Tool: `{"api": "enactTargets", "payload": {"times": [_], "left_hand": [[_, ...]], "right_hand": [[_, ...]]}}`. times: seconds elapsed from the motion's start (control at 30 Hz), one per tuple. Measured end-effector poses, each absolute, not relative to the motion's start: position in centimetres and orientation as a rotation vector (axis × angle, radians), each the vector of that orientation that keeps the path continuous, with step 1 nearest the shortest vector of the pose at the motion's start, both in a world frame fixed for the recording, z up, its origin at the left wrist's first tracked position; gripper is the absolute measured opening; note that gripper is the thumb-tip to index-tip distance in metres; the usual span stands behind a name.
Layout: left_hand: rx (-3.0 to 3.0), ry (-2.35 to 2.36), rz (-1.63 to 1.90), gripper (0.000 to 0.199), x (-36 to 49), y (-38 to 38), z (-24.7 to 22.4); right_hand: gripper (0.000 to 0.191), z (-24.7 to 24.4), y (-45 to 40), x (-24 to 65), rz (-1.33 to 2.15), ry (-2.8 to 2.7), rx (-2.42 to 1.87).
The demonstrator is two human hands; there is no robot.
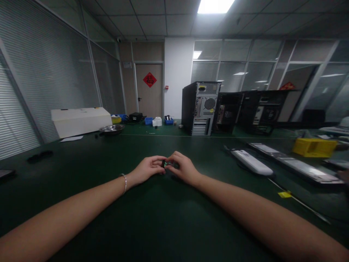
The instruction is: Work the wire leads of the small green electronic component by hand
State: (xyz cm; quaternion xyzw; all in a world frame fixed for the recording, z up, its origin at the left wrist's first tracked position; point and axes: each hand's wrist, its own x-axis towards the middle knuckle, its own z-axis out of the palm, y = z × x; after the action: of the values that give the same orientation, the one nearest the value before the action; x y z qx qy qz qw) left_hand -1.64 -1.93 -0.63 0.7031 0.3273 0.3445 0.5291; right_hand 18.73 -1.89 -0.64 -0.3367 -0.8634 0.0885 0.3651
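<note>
Both hands meet over the middle of the dark green tabletop [174, 214]. Between their fingertips is a small black and green piece [164, 163], too small to name; it could be a little circuit part. My left hand [147, 168], with a silver bracelet at the wrist, pinches it from the left with thumb and fingers. From the other side my right hand [185, 167] closes thumb and fingers on its right end. Part of the piece is hidden behind the fingertips.
Black computer towers [201, 109] stand at the back right. A white power strip [252, 162], a long metallic panel [297, 163] and a yellow bin [315, 147] lie to the right. At the back left are a metal bowl [111, 129] and a white box [80, 120].
</note>
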Motion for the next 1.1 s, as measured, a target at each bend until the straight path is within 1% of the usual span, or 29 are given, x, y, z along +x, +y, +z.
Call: {"api": "enactTargets", "payload": {"times": [0.2,0.4,0.53,0.63,0.87,0.97,1.1], "left_hand": [[1.67,0.813,0.868,0.051,-1.6,-1.7,-1.0],[1.715,0.927,0.913,0.047,-1.6,-1.7,-0.5],[1.743,0.988,0.908,0.044,-1.6,-1.8,-0.2],[1.77,1.001,0.929,0.044,-1.7,-1.6,-0.4],[1.778,1.011,0.907,0.043,-1.7,-1.6,-0.5],[1.762,1.016,0.888,0.043,-1.6,-1.8,-0.2],[1.751,1.012,0.893,0.042,-1.5,-1.9,-0.1]], "right_hand": [[0.02,-0.7,-1.7,18.8,0.241,-2.229,-0.851],[0.036,-0.6,-2.2,18.9,0.13,-2.379,-0.856],[0.042,-0.4,-2.5,18.8,0.012,-2.444,-0.913],[0.042,-0.2,-2.7,18.7,-0.062,-2.471,-0.953],[0.034,0.3,-3.1,18.7,-0.212,-2.574,-0.939],[0.031,0.3,-3.1,18.5,-0.237,-2.621,-0.95],[0.031,0.2,-3.0,18.4,-0.238,-2.655,-0.965]]}}
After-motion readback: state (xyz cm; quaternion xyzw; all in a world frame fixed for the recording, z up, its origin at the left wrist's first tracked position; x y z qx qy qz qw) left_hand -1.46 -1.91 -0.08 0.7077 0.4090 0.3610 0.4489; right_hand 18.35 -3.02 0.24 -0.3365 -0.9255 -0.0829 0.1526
